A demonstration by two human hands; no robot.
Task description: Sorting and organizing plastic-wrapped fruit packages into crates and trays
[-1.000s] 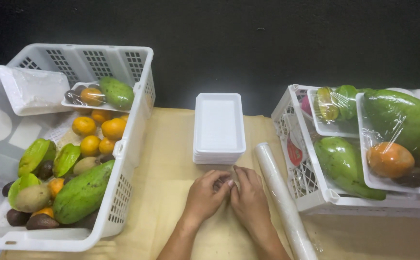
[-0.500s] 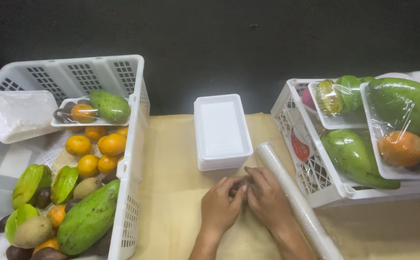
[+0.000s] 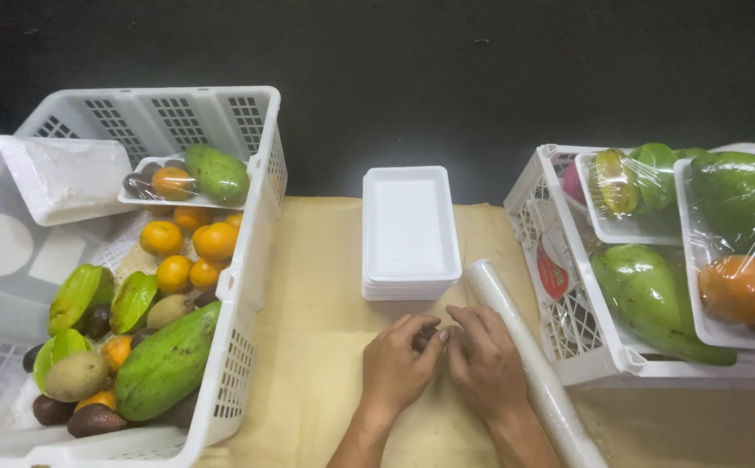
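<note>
My left hand (image 3: 399, 368) and my right hand (image 3: 485, 364) rest together on the yellow cloth (image 3: 317, 321), fingertips touching around something small and dark that I cannot make out. Just beyond them lies a stack of white foam trays (image 3: 408, 230). A roll of clear cling film (image 3: 524, 355) lies diagonally right beside my right hand, running from the tray stack toward the near right.
A white crate (image 3: 252, 243) at left holds oranges, green papayas, star fruit, avocados and a wrapped tray. A second white crate (image 3: 559, 260) at right holds film-wrapped fruit trays with papayas and an orange fruit. A dark wall stands behind.
The view has shifted, so the crates and trays sit differently in frame. My hands stay pressed together on the cloth near the film roll, fingers working slightly.
</note>
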